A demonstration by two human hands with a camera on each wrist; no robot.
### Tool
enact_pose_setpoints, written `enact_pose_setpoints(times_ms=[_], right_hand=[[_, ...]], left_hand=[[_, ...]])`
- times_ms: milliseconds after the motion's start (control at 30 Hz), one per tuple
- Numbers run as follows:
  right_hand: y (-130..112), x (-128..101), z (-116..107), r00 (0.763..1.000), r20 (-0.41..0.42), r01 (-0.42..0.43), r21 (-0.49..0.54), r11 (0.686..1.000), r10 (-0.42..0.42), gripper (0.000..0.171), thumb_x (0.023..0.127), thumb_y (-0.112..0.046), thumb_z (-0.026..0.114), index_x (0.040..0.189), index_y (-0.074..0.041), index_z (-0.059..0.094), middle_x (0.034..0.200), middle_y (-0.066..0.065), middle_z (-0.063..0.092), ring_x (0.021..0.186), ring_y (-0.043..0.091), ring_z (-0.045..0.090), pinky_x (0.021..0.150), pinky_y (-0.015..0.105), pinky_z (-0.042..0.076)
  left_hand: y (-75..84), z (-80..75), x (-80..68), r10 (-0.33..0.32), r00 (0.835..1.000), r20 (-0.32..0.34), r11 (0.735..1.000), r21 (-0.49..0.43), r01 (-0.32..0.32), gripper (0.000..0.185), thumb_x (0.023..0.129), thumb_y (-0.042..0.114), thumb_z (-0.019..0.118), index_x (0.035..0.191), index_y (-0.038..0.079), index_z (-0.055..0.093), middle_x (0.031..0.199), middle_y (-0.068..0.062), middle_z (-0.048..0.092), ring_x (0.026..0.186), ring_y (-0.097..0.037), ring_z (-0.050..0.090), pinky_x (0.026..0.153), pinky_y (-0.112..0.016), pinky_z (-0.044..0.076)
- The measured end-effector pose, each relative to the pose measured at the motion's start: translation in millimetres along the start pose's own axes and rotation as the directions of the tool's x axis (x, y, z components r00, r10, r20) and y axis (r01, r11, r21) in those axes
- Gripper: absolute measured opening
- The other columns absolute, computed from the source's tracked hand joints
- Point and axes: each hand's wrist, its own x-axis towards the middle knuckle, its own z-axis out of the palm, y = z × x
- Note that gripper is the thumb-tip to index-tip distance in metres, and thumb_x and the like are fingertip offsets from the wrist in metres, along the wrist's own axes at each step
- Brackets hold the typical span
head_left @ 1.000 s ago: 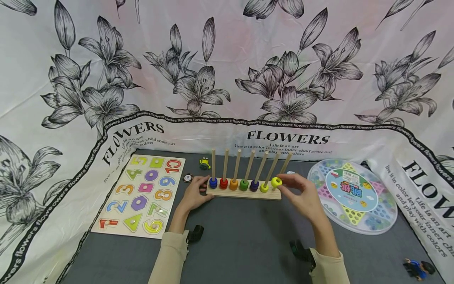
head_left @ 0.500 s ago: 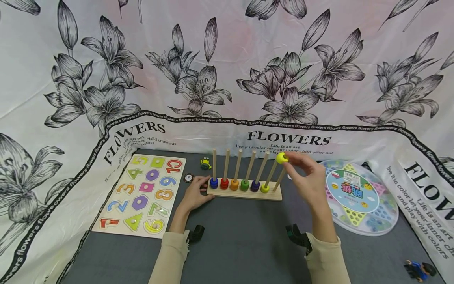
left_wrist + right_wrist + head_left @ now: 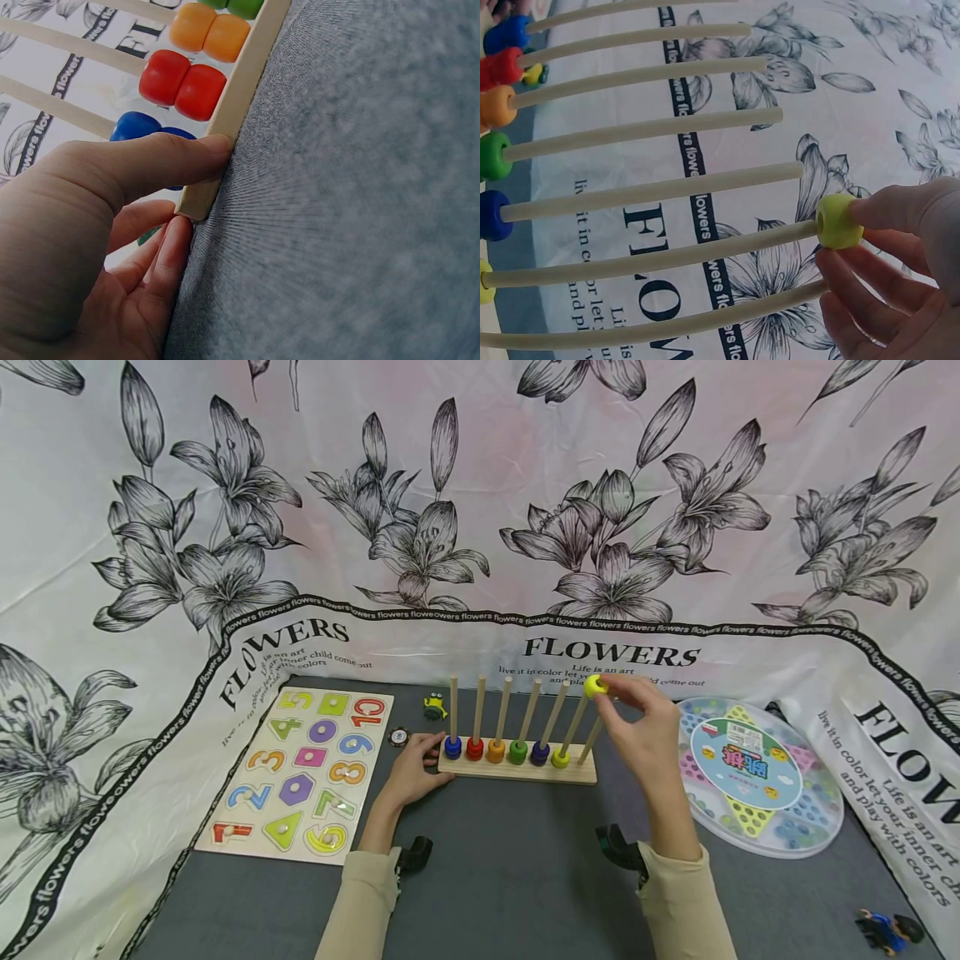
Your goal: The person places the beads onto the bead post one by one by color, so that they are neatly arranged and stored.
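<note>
- Fingers (image 3: 900, 214) of the right hand (image 3: 645, 735) pinch a small, round, yellow-green bead (image 3: 596, 686) at a wooden peg's tip.
- Left hand (image 3: 408, 770) fingers grip the peg rack's wooden base (image 3: 517, 771) on the grey counter (image 3: 510, 877).

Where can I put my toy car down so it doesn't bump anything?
The grey mat in front of the peg rack, between the two sleeves, is bare. The far edge is crowded: number puzzle, rack, marble game. A small figure sits in the near right corner.

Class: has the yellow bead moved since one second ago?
Yes. The yellow bead, pinched by the right hand, rose from the wooden base to a rod's top.
</note>
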Motion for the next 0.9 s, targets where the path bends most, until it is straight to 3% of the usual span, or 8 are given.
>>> enact_pose_setpoints(times_ms=[133,233,400,533,900], right_hand=[[21,3,3,1.000,0.003,-0.010,-0.028,1.000,0.010,0.023,0.083,0.004,0.074,0.106,0.004,0.073,0.101,0.015,0.070,0.088,0.012,0.063,0.083,0.009,0.049],[19,5,4,1.000,0.001,-0.031,-0.058,0.998,0.031,0.021,0.084,0.003,0.074,0.105,0.005,0.073,0.102,0.017,0.070,0.088,0.023,0.067,0.081,0.009,0.050],[13,7,8,0.998,-0.024,-0.056,-0.103,0.993,0.054,0.018,0.086,0.002,0.072,0.104,0.005,0.073,0.099,0.019,0.068,0.086,0.035,0.070,0.081,0.031,0.058],[10,10,14,0.998,-0.039,-0.060,-0.131,0.990,0.055,0.018,0.086,0.001,0.072,0.103,0.006,0.073,0.099,0.021,0.067,0.083,0.037,0.071,0.079,0.046,0.057],[10,2,26,0.995,-0.092,-0.056,-0.261,0.964,0.033,0.017,0.084,-0.002,0.073,0.099,0.006,0.072,0.094,0.022,0.066,0.073,0.036,0.071,0.066,0.048,0.054]], left_hand=[[0.6,-0.1,0.1,-0.002,1.000,0.002,1.000,0.000,0.002,0.073,0.078,0.006,0.083,0.143,0.000,0.050,0.131,-0.019,0.046,0.110,-0.032,0.059,0.093,-0.039,0.055],[0.1,-0.1,0.1,-0.002,1.000,0.002,1.000,-0.004,0.002,0.073,0.078,0.005,0.083,0.142,-0.001,0.051,0.131,-0.019,0.046,0.110,-0.032,0.059,0.093,-0.039,0.055],[-1.5,0.0,0.2,0.001,1.000,0.001,1.000,-0.006,-0.001,0.073,0.078,0.005,0.083,0.143,-0.001,0.050,0.131,-0.019,0.046,0.110,-0.032,0.059,0.093,-0.039,0.055],[-3.9,0.0,-0.5,0.001,1.000,-0.001,1.000,-0.001,-0.001,0.073,0.078,0.006,0.083,0.143,-0.001,0.050,0.132,-0.019,0.046,0.110,-0.032,0.058,0.093,-0.039,0.055],[-4.6,-0.1,0.5,-0.015,1.000,0.015,1.000,0.003,0.015,0.073,0.079,0.007,0.083,0.144,0.002,0.050,0.133,-0.017,0.045,0.111,-0.030,0.058,0.094,-0.038,0.055]])
